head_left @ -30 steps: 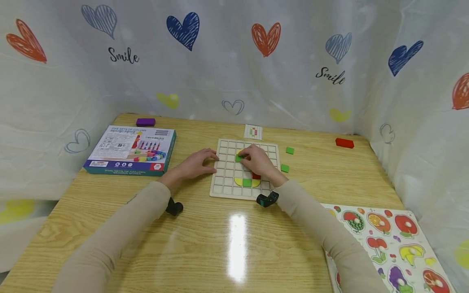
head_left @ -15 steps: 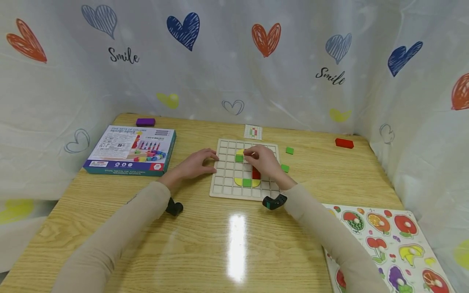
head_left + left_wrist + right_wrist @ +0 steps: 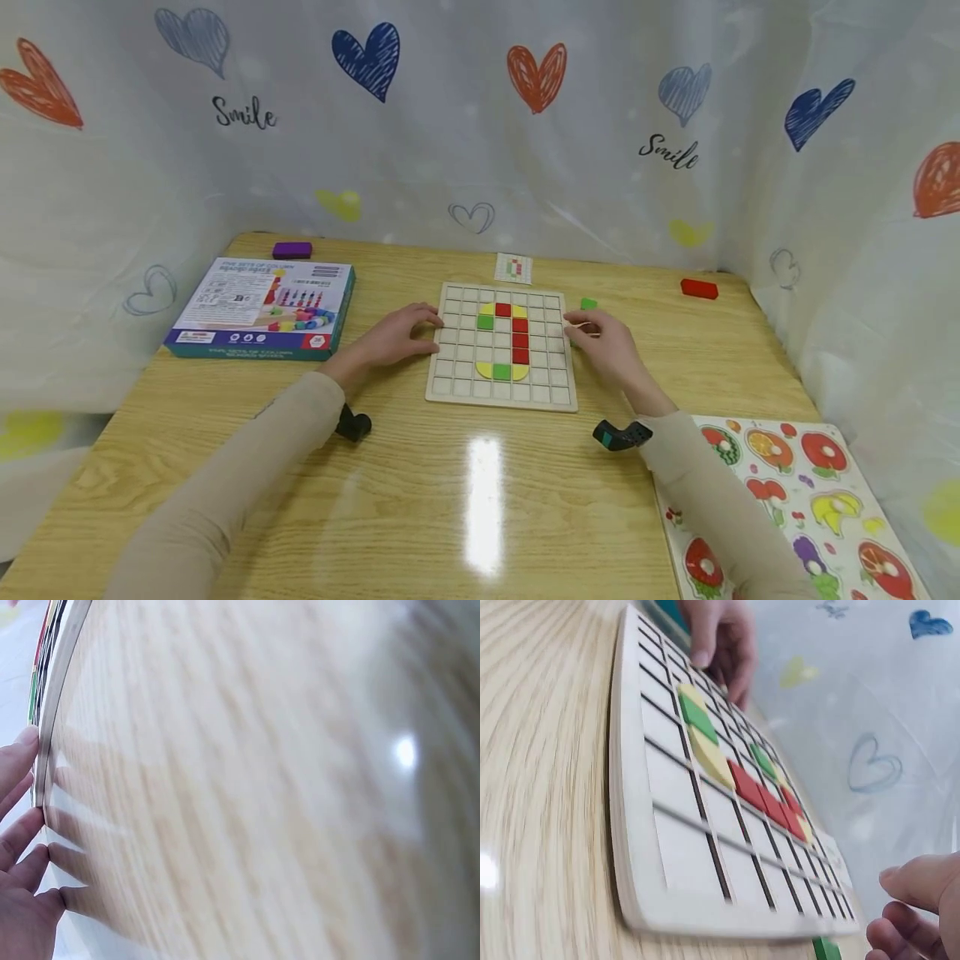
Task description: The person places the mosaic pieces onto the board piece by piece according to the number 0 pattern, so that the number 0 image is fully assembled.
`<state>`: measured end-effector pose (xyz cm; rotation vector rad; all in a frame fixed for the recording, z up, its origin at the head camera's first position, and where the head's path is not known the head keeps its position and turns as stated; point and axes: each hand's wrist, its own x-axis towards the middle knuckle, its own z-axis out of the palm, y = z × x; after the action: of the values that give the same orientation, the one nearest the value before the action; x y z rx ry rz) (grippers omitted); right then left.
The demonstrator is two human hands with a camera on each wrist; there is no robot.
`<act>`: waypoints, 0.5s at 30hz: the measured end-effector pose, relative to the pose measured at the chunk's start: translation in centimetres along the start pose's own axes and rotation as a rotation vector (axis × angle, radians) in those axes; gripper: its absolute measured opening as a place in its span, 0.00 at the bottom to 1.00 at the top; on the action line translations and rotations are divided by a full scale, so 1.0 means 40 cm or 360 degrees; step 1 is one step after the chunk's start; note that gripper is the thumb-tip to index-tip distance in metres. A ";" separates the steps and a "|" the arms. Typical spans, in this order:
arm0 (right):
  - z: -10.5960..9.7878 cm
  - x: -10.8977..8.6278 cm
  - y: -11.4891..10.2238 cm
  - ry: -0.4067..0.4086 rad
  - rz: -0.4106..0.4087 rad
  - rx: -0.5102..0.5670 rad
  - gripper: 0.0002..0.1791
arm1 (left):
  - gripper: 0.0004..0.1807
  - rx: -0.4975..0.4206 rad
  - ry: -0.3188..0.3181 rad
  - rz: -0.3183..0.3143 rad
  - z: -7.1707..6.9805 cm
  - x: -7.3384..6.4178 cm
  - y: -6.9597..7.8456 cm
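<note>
A wooden grid board lies flat on the table with red tiles, green tiles and yellow rounded tiles set in a looped pattern. My left hand rests its fingertips against the board's left edge, fingers loosely bent; the left wrist view shows the fingertips at that edge. My right hand is just off the right edge, thumb and fingers apart with nothing visible between them. Beside it lies a loose green tile; another, mostly hidden by the hand, shows in the right wrist view as a green tile.
Behind the board lies a small pattern card. A boxed bead set sits at left, a purple block behind it. At the back right is a red block. A fruit puzzle board lies at front right, partly under my right forearm.
My right hand has left the tiles at the pattern's top and moved right, past the board's edge to the loose green tiles. A red tile shows in the top row. The left hand stays put.
</note>
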<state>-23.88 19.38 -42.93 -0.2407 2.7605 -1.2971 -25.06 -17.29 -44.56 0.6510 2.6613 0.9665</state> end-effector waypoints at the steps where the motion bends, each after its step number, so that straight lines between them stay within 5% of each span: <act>1: -0.010 -0.004 0.009 -0.0001 0.0014 -0.0004 0.21 | 0.23 0.0000 0.0000 -0.0001 -0.001 0.000 0.000; 15: -0.047 -0.002 0.092 -0.0137 -0.0013 -0.0155 0.26 | 0.22 0.0020 0.0006 0.0014 -0.002 -0.004 0.008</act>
<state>-24.47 23.13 -44.57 -0.3068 2.7554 -1.1277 -24.83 -17.18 -44.29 0.6648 2.6720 0.9545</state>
